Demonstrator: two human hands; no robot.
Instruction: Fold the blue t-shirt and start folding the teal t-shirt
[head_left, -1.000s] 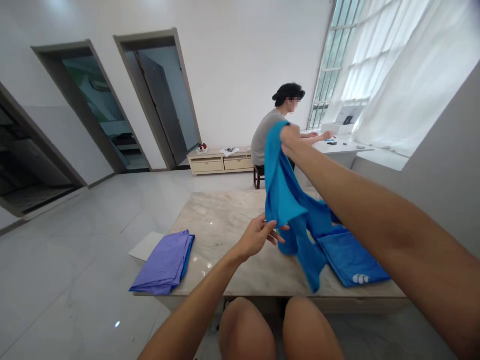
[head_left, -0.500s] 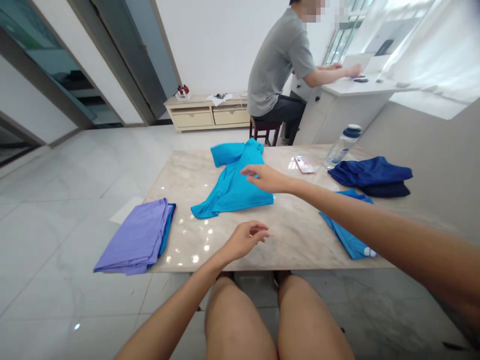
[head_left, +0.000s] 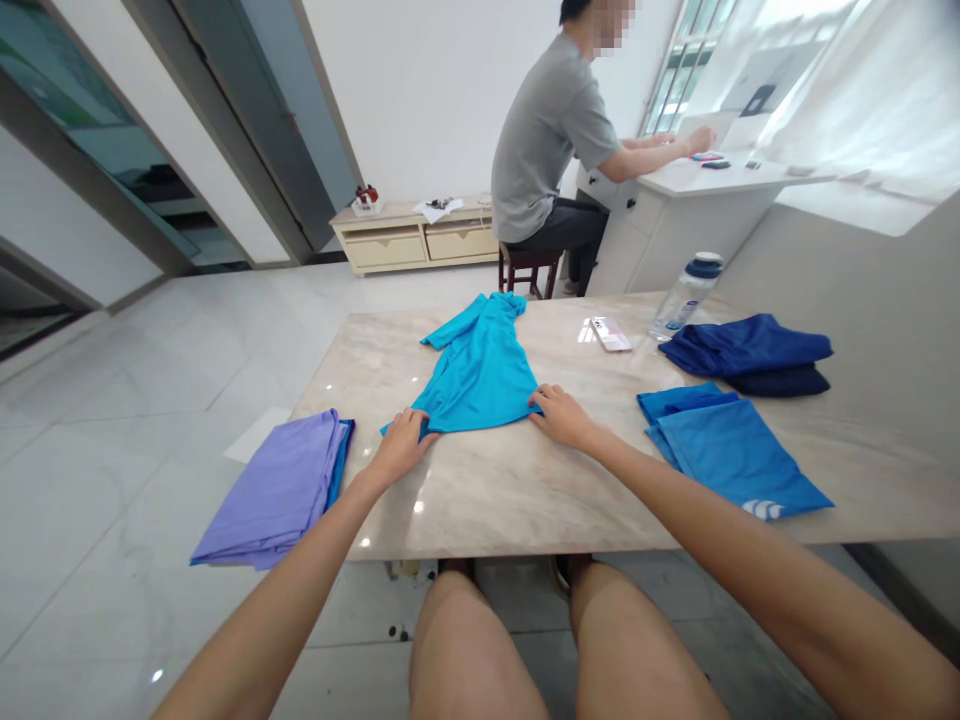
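A bright turquoise shirt [head_left: 478, 365] lies spread on the marble table [head_left: 525, 480], collar end pointing away from me. My left hand [head_left: 400, 447] grips its near left hem corner. My right hand [head_left: 559, 413] pinches the near right hem corner. Both hands rest on the tabletop at the shirt's bottom edge.
A folded purple and blue pile [head_left: 281, 485] hangs over the table's left edge. Folded blue shirts [head_left: 727, 450] lie to the right, dark navy garments [head_left: 750, 350] behind them. A water bottle [head_left: 684, 292] and a phone [head_left: 609, 332] stand farther back. Another person [head_left: 555, 160] sits at a white desk.
The turquoise shirt went from hanging in my raised right hand to lying flat on the table. Both hands then moved to its near hem corners and took hold.
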